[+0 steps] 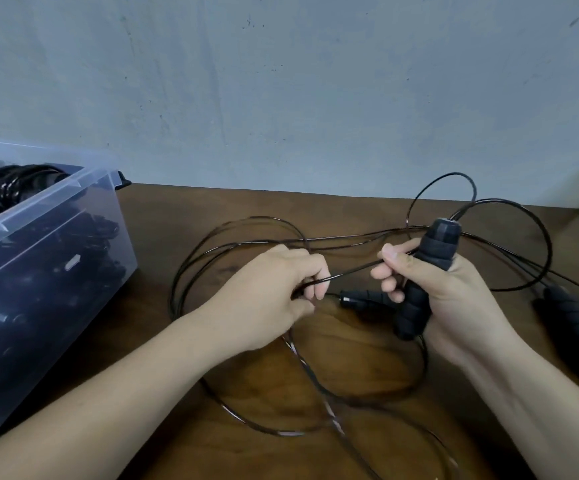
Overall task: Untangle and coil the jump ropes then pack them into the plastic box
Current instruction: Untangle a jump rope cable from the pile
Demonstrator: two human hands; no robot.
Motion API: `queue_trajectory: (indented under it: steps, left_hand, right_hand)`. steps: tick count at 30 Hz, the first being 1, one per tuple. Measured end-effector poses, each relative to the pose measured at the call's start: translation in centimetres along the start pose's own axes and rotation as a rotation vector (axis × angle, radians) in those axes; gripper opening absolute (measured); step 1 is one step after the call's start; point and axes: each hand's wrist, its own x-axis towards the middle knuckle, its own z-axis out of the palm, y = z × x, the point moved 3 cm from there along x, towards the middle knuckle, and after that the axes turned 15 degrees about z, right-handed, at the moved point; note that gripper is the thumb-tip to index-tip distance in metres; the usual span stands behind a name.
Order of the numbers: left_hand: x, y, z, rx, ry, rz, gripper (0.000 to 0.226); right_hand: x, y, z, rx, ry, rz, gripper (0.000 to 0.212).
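- The left hand point(274, 292) is held palm down over the middle of the table point(212, 209), its fingers curled round a thin black cord point(352, 271), which is pinched inside the curl.
- The right hand point(454, 296) is turned with the thumb side up; a foam handle point(435, 249) is gripped in the palm by the lower fingers, and the cord is pinched between thumb and forefinger.
- Between the two hands the cord is drawn in a straight, taut line.
- The foam handle is black, cylindrical and ribbed, capped with hard glossy plastic, and is tilted slightly from upright.
- A second handle point(364, 300) of the same make is laid on the brown wood-grain table just below the taut line.
- The rest of the glossy cord is spread in wide overlapping loops on the table around both hands.
- A pair of handles point(572, 320) is seen at the right edge.
- A translucent plastic box point(42, 202) is set at the left, with coiled ropes point(7, 185) inside.
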Motion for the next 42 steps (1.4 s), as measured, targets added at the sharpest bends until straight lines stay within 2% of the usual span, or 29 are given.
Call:
queue_trajectory:
  steps: [2, 5, 7, 10, 12, 15, 17, 21, 26, 30, 32, 35, 40, 42]
  left_hand:
    - [0.1, -0.6, -0.1, 0.109, 0.056, -0.003, 0.030]
    - [0.0, -1.7, -0.7, 0.143, 0.147, -0.034, 0.020]
    - [0.1, -2.0, -0.8, 0.117, 0.144, -0.060, 0.014]
    - [-0.1, -2.1, -0.2, 0.047, 0.126, -0.083, 0.029]
    - [-0.2, -1.8, 0.0, 0.042, 0.136, -0.067, 0.024]
    - [0.0, -0.7, 0.1, -0.034, 0.235, -0.021, 0.007]
    - [0.1, 0.3, 0.5, -0.126, 0.268, 0.021, 0.010]
    - [0.1, 1.1, 1.2, -0.293, 0.241, 0.025, 0.017]
    - [0.1, 1.2, 1.3, -0.392, 0.235, -0.004, 0.019]
    - [-0.2, 1.1, 1.3, -0.351, 0.119, 0.003, 0.030]
    - [-0.3, 1.4, 1.4, -0.324, 0.081, 0.041, 0.029]
    - [-0.3, 1.8, 1.8, -0.302, 0.045, 0.084, 0.026]
    - [-0.3, 1.2, 1.8, -0.563, 0.028, -0.062, 0.038]
    - [-0.3, 1.0, 1.5, -0.577, 0.000, -0.094, 0.042]
  right_hand:
    - [0.1, -0.1, -0.4, 0.030, 0.021, 0.012, 0.020]
    - [0.4, -0.2, -0.7, 0.063, 0.031, 0.037, 0.019]
    - [0.5, 0.2, -0.6, 0.061, 0.020, 0.051, 0.019]
    - [0.5, 0.7, -0.2, 0.050, -0.004, 0.077, 0.015]
    - [0.4, 0.6, -0.2, 0.064, -0.006, 0.087, 0.016]
    - [0.4, 0.3, -0.2, 0.099, -0.003, 0.085, 0.021]
    - [0.3, 0.4, 0.1, 0.086, -0.012, 0.078, 0.020]
    - [-0.2, 0.7, 1.1, 0.090, -0.076, 0.075, 0.014]
    - [-0.9, 2.0, 2.4, -0.097, -0.167, 0.078, 0.014]
    - [-0.9, 1.4, 2.2, -0.075, -0.104, 0.072, 0.021]
    - [-0.9, 1.5, 2.3, -0.152, -0.140, 0.101, 0.029]
    - [-1.1, 2.0, 2.6, -0.206, -0.158, 0.108, 0.029]
    - [-1.0, 1.7, 2.1, -0.182, -0.117, 0.057, 0.026]
    - [-0.6, 1.3, 1.6, -0.166, -0.070, 0.060, 0.030]
